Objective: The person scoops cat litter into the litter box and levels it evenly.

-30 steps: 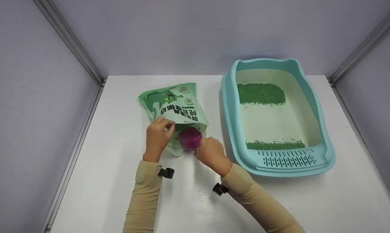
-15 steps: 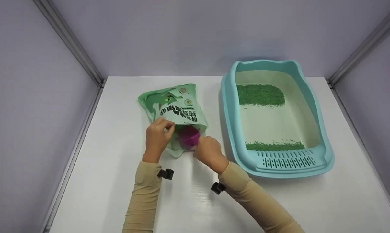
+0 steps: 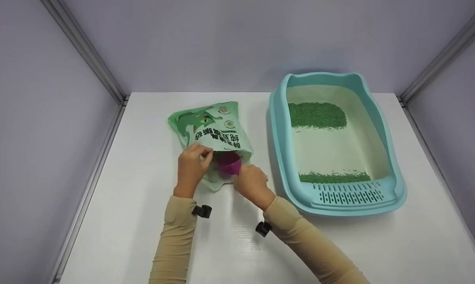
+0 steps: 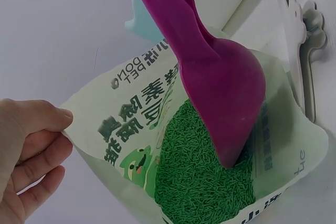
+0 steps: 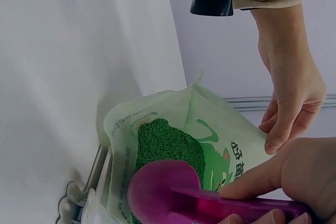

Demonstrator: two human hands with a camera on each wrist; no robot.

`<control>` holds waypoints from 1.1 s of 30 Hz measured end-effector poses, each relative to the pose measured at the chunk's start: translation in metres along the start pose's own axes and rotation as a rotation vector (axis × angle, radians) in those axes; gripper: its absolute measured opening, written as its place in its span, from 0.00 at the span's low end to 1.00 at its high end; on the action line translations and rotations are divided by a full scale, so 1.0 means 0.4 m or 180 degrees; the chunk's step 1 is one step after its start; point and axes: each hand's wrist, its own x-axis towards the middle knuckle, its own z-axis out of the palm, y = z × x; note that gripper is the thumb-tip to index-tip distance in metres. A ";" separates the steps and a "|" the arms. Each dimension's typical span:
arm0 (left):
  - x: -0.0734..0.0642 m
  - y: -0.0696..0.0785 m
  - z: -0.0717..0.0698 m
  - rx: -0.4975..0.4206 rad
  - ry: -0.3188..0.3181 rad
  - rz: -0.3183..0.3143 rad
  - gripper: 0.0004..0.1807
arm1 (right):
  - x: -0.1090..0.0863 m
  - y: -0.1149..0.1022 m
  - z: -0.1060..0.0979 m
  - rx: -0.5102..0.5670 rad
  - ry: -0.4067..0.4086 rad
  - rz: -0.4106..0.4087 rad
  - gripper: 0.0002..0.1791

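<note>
My left hand pinches the upper edge of the bag's mouth between thumb and fingertips, holding it raised. The pale green bag lies on the table with a printed cat on it. Green cat litter pellets show inside it in the left wrist view. My right hand grips the handle of a purple scoop. The scoop's bowl is inside the bag's mouth, its tip at the pellets. In the right wrist view, the scoop covers part of the pellets, and the left hand holds the bag's edge.
A light blue litter box stands right of the bag, with green pellets at its far end and a strip at its near end. A pale paw-shaped clip lies beside the bag. Walls enclose the white table.
My right hand has moved slightly left and the scoop has gone deeper into the bag's mouth. The left hand keeps its place on the bag's edge.
</note>
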 end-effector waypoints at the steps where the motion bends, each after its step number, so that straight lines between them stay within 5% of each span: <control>1: 0.000 0.000 0.000 0.0002 -0.0001 -0.0002 0.02 | 0.002 -0.002 0.000 0.0001 -0.0005 0.0008 0.09; 15: -0.002 -0.002 0.003 -0.0013 0.0003 -0.0020 0.03 | 0.029 -0.010 0.027 0.0020 0.0145 -0.0088 0.09; 33: -0.008 -0.004 0.009 -0.0068 0.0051 0.0006 0.02 | 0.038 0.034 0.138 0.0117 0.0625 -0.0235 0.09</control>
